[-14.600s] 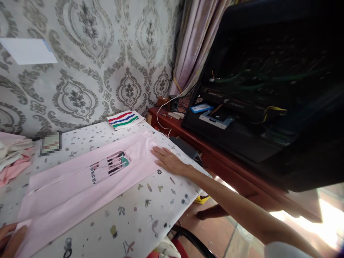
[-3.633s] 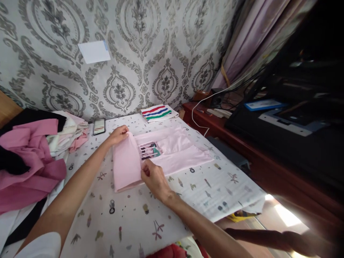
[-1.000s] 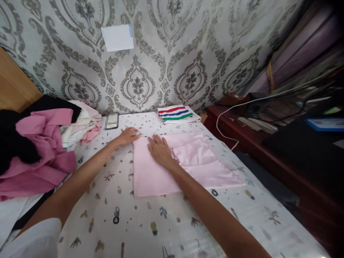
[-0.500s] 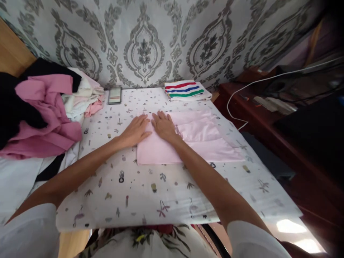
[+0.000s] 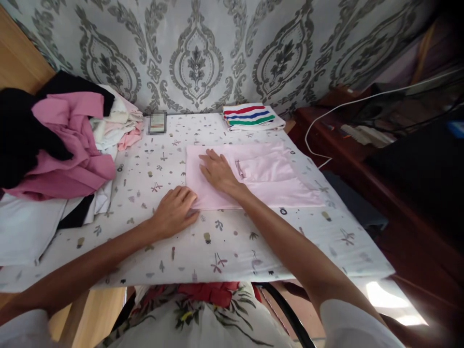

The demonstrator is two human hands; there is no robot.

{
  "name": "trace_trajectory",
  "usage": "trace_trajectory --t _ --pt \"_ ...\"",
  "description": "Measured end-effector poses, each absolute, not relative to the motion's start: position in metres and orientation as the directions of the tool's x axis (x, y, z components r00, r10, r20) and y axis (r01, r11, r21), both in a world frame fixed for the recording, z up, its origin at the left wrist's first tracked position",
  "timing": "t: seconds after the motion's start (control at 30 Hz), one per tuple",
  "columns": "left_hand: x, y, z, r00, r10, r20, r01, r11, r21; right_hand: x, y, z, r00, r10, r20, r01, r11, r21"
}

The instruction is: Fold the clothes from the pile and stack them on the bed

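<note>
Lying with its long axis left to right across the middle of the frame, the pale pink fabric garment folded into a rough rectangle (image 5: 266, 166) rests on the desk covered in white printed cloth (image 5: 224, 256), its creased part on the right. The right hand (image 5: 217, 170), palm down with fingers somewhat spread, presses on top near its left end, so most of its length extends rightward from there; the left hand (image 5: 176, 210), fingers bent, meets the lower-left corner, though whether it pinches the fabric I cannot tell.
</note>
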State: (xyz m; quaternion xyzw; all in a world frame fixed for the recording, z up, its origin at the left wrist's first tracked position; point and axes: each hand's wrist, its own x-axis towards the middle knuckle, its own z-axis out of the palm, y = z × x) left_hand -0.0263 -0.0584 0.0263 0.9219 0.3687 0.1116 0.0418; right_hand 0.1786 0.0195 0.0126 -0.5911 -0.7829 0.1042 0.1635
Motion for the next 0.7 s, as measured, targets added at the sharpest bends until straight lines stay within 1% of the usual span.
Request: trace_trajectory --t 0.07,0.13,0.23,0.37,0.5,0.6,0.7 --pt "-0.016 -0.063 0.023 0.662 0.730 0.172 0.725 -0.681 0.103 0.173 0.007 0.010 -0.260 0.961 0.092 0.892 0.276 -0.358" --pt "-0.009 -0.065 0.021 0.626 0.764 0.159 0.764 -0.641 0.072 0.170 0.001 0.006 -0.249 0.966 0.069 0.899 0.257 -0.355" --pt "-0.005 -0.065 0.023 0.591 0.794 0.147 0.798 -0.602 0.043 0.169 -0.001 0.000 -0.230 0.970 0.076 0.907 0.242 -0.344" --pt "-0.007 -0.070 0.023 0.559 0.819 0.125 0.821 -0.569 0.054 0.170 0.000 -0.001 -0.239 0.966 0.094 0.905 0.257 -0.338" --pt "-0.012 -0.079 0.020 0.538 0.831 0.141 0.831 -0.551 0.074 0.171 -0.002 -0.002 -0.247 0.963 0.110 0.899 0.270 -0.346" --pt "-0.021 -0.079 0.022 0.545 0.826 0.143 0.814 -0.562 0.148 0.171 -0.002 -0.002 -0.247 0.962 0.117 0.896 0.272 -0.351" --pt "-0.033 -0.067 0.031 0.532 0.834 0.147 0.779 -0.550 0.301 0.171 -0.002 0.000 -0.251 0.962 0.110 0.896 0.274 -0.350"
